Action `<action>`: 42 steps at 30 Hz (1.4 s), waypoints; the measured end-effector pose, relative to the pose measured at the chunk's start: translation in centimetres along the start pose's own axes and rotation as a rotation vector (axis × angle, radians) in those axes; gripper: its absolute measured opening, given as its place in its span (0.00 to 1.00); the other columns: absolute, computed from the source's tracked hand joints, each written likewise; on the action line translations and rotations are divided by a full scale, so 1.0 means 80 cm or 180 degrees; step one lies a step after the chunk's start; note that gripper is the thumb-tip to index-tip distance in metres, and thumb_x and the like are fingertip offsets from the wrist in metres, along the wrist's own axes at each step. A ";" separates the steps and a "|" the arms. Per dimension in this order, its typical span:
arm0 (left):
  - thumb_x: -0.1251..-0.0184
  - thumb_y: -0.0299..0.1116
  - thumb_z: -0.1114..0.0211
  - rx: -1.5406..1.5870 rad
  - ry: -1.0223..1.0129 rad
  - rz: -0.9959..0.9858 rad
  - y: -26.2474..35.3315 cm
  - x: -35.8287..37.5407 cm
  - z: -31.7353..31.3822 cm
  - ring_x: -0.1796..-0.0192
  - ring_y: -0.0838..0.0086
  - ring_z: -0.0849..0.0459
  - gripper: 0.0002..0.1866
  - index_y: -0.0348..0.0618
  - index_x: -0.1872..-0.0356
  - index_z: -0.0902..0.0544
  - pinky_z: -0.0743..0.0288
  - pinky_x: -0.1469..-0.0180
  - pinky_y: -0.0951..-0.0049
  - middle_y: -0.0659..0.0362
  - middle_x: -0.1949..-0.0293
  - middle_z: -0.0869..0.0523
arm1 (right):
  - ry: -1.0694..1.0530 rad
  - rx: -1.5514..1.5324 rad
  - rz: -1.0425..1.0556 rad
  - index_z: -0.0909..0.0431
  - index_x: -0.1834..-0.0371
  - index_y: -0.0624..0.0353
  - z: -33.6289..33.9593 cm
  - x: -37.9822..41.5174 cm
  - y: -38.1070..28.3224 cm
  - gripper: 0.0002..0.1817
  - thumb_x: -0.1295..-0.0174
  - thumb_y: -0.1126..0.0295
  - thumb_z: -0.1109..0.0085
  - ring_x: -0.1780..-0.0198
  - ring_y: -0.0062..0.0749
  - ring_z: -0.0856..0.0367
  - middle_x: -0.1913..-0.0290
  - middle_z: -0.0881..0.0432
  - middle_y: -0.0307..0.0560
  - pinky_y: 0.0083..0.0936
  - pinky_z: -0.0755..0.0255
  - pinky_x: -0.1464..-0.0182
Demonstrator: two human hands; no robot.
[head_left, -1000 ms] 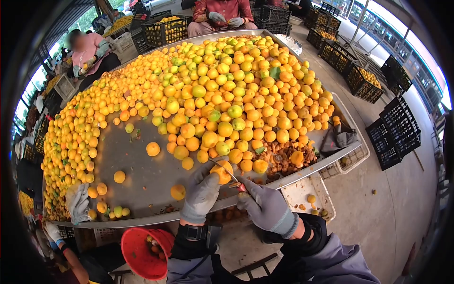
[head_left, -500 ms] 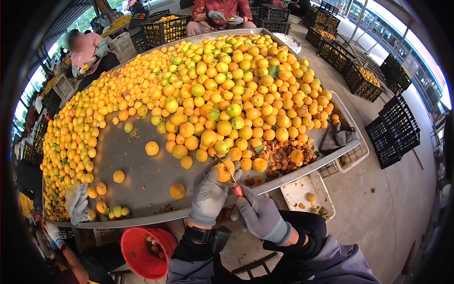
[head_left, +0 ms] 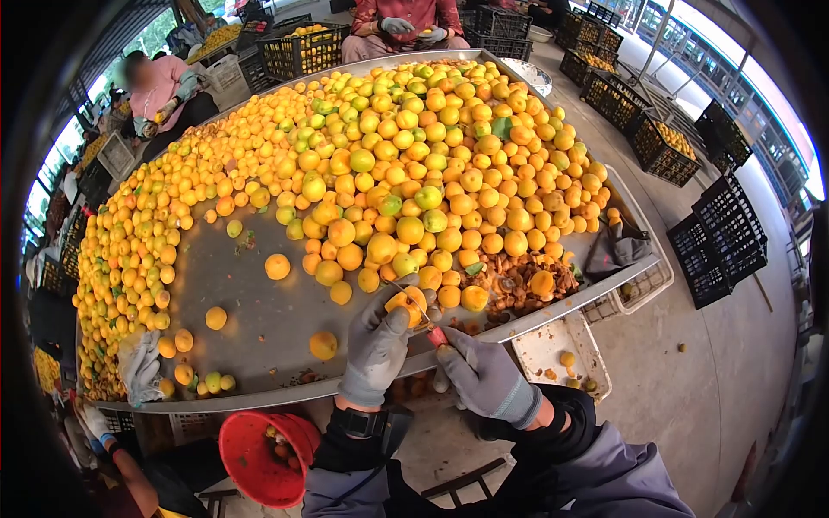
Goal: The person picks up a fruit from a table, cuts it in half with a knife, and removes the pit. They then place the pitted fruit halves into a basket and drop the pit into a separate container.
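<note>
Both my hands wear grey gloves and meet over the near edge of a metal table (head_left: 259, 324). My left hand (head_left: 376, 352) is closed around a yellow-orange apricot (head_left: 403, 307), thumb on its near side. In my right hand (head_left: 490, 380) is a small knife (head_left: 438, 336), gripped by its red handle. Its thin blade lies against the apricot. Just beyond my hands rises a big heap of apricots (head_left: 414, 173), mostly orange with some greenish ones. A single apricot (head_left: 324, 346) rests on the metal left of my left hand.
Brown scraps (head_left: 527, 283) lie at the table's right side near a dark cloth (head_left: 617, 250). Below are a red bucket (head_left: 269, 457) and a white tray (head_left: 566, 350). Black crates (head_left: 721, 237) stand on the floor at right. Other people (head_left: 406, 26) sit around the table.
The knife's handle has swung slightly to the right, my right hand shifting with it. My left hand has turned a little, and the apricot sits slightly further left.
</note>
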State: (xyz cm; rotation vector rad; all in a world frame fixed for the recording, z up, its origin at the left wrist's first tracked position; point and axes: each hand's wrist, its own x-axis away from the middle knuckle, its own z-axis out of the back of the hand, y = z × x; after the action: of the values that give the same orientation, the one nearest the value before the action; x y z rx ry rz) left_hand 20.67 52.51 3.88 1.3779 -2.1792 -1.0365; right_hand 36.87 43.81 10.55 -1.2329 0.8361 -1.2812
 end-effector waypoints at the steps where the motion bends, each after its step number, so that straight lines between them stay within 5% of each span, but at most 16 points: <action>1: 0.29 0.42 0.35 0.0000 -0.0002 0.0004 0.001 0.001 -0.004 0.44 0.60 0.16 0.30 0.33 0.34 0.30 0.24 0.36 0.58 0.46 0.42 0.20 | 0.0043 0.0009 -0.0044 0.35 0.32 0.67 -0.003 0.000 0.000 0.23 0.23 0.62 0.57 0.82 0.17 0.24 0.76 0.18 0.37 0.16 0.28 0.77; 3: 0.29 0.43 0.36 0.0135 0.0318 -0.0019 0.001 0.002 -0.016 0.45 0.60 0.16 0.31 0.32 0.34 0.30 0.25 0.36 0.57 0.46 0.44 0.18 | 0.0094 0.0018 -0.0088 0.35 0.32 0.67 -0.007 0.001 0.001 0.24 0.23 0.62 0.56 0.82 0.18 0.23 0.77 0.19 0.37 0.16 0.28 0.76; 5: 0.29 0.44 0.36 0.0201 0.0390 -0.0070 -0.005 0.002 -0.018 0.44 0.60 0.16 0.31 0.32 0.35 0.30 0.25 0.36 0.56 0.47 0.45 0.18 | 0.0180 0.0093 0.0033 0.33 0.36 0.73 -0.012 0.000 0.005 0.23 0.30 0.70 0.53 0.76 0.33 0.17 0.78 0.17 0.48 0.27 0.25 0.69; 8: 0.29 0.47 0.37 0.0355 0.0512 -0.0063 -0.007 0.004 -0.022 0.44 0.60 0.17 0.31 0.31 0.36 0.29 0.26 0.35 0.53 0.47 0.46 0.17 | 0.0243 0.0203 0.0128 0.33 0.37 0.74 -0.015 0.001 0.002 0.22 0.31 0.72 0.52 0.74 0.39 0.15 0.78 0.17 0.50 0.30 0.24 0.68; 18: 0.27 0.47 0.39 0.0619 0.0498 0.0136 -0.004 0.003 -0.014 0.43 0.60 0.17 0.25 0.35 0.41 0.25 0.25 0.36 0.56 0.51 0.48 0.17 | 0.0279 0.0323 0.0172 0.32 0.38 0.73 -0.020 -0.014 0.012 0.22 0.31 0.71 0.52 0.72 0.41 0.13 0.77 0.17 0.53 0.31 0.23 0.68; 27: 0.26 0.45 0.40 0.0056 0.0534 0.0307 -0.002 0.000 0.006 0.47 0.64 0.16 0.26 0.33 0.38 0.26 0.24 0.39 0.58 0.51 0.45 0.18 | 0.0207 0.0202 -0.0180 0.32 0.36 0.71 -0.009 -0.008 0.007 0.22 0.30 0.69 0.50 0.74 0.27 0.15 0.78 0.17 0.47 0.24 0.25 0.69; 35: 0.28 0.52 0.40 0.0318 0.0824 0.0065 -0.026 -0.002 -0.008 0.50 0.63 0.16 0.30 0.32 0.42 0.26 0.23 0.41 0.61 0.50 0.50 0.17 | 0.0638 0.0508 0.0452 0.28 0.42 0.69 -0.034 -0.018 0.037 0.18 0.31 0.70 0.50 0.73 0.51 0.17 0.80 0.20 0.53 0.35 0.25 0.70; 42: 0.27 0.57 0.44 0.0498 0.0851 0.0417 -0.010 -0.008 -0.011 0.49 0.60 0.15 0.33 0.33 0.39 0.28 0.23 0.42 0.64 0.47 0.49 0.16 | 0.0628 0.0359 0.0604 0.27 0.44 0.70 -0.021 -0.033 0.039 0.18 0.31 0.69 0.49 0.75 0.48 0.16 0.80 0.20 0.53 0.34 0.25 0.70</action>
State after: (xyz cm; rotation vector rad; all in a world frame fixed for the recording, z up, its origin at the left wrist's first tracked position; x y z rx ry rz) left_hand 21.99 52.52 3.90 1.3319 -2.1514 -0.6077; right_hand 35.53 45.63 6.75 -0.9253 0.9837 -1.2900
